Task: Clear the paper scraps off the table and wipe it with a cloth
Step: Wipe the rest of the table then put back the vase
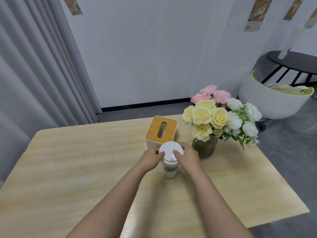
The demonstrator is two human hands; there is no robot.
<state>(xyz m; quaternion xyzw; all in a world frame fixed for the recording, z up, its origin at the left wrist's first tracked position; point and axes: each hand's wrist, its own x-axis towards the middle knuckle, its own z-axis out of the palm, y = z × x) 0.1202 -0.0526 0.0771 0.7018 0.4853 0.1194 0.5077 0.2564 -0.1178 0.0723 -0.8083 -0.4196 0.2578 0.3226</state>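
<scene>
Both grips hold the tall white paper cup with a white plastic lid (170, 162): the left hand (151, 159) curls round its left side with the thumb on the lid's rim, and the right hand (187, 158) wraps the right side, thumb resting on the lid. The cup stands upright on the pale wood-grain worktop (82, 169). Just behind it, touching or nearly so, sits a cream rectangular tissue box with an orange-brown slotted top (161, 130). To the right, close beside the right hand, stands a dark glass vase (205, 148) of yellow, white and pink flowers (221, 115). No paper scraps or cloth show on the worktop. Beyond, a round white bin with a green liner (274, 102) sits on the grey floor.
</scene>
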